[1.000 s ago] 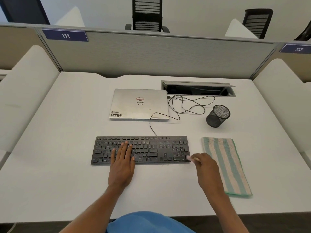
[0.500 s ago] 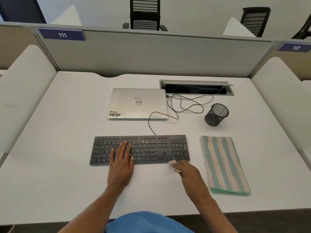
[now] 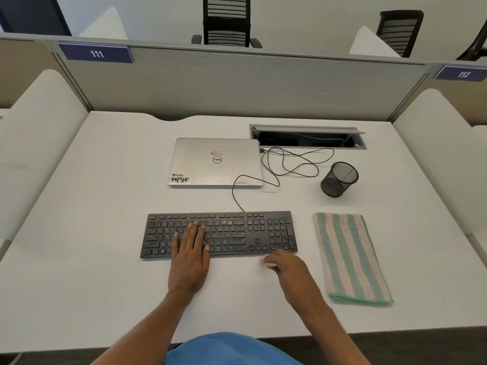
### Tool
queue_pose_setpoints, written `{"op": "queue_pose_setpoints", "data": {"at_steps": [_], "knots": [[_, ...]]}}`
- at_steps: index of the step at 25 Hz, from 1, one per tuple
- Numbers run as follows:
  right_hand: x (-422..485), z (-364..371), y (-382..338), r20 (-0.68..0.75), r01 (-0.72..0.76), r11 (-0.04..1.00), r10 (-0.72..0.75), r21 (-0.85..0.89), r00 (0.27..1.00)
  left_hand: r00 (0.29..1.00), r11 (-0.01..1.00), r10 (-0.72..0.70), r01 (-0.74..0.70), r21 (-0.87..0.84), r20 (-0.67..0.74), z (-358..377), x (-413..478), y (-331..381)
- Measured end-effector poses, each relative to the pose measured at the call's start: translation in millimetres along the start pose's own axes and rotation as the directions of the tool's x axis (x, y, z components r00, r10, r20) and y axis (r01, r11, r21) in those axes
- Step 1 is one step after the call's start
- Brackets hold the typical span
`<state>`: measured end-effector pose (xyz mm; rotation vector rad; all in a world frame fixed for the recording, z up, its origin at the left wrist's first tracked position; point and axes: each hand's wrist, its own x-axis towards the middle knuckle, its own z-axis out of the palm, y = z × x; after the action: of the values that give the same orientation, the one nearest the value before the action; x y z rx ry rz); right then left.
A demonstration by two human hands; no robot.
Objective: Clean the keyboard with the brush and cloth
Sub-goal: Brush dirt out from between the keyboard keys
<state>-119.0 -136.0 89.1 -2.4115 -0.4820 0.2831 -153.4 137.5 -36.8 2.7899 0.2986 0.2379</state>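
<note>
A black keyboard (image 3: pixel 237 233) lies flat in the middle of the white desk (image 3: pixel 92 233). My left hand (image 3: pixel 191 256) rests on its left half with straight fingers spread over the keys. My right hand (image 3: pixel 290 270) sits just in front of the keyboard's near edge, below the arrow keys. It grips a small pale brush (image 3: pixel 269 264), and only the blurred tip shows past the fingers. A folded cloth (image 3: pixel 347 256) with green and cream stripes lies to the right of the keyboard, untouched.
A shut silver laptop (image 3: pixel 216 162) lies behind the keyboard, and the keyboard's black cable (image 3: pixel 290 164) loops beside it. A black mesh pen cup (image 3: pixel 340 179) stands at the right rear. An open cable tray (image 3: pixel 305 139) and a grey partition (image 3: pixel 237 83) close the back.
My right hand has moved left with the brush, from the keyboard's right front corner along its near edge. My left hand has stayed on the keys.
</note>
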Motion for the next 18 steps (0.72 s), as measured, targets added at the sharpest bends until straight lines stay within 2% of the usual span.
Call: {"op": "queue_pose_setpoints", "data": {"at_steps": [4,9,14,18], "knots": [[13,-11,10,-0.164,-0.038,0.999,0.041,0.023,0.986,1.000,1.000,-0.007,0.007,-0.002,-0.005,-2,1,-1],[11,-12,10,-0.022,-0.077,0.994,0.079,0.071,0.997,1.000,1.000,-0.005,0.005,0.003,-0.004,-1,0,0],[39,-25,6,-0.177,-0.003,0.991,0.026,0.133,0.984,1.000,1.000,-0.007,0.007,0.011,0.002,0,0,1],[38,-10,7,-0.091,-0.089,0.984,0.103,0.154,0.990,1.000,1.000,-0.003,0.003,0.019,0.004,0,0,0]]}}
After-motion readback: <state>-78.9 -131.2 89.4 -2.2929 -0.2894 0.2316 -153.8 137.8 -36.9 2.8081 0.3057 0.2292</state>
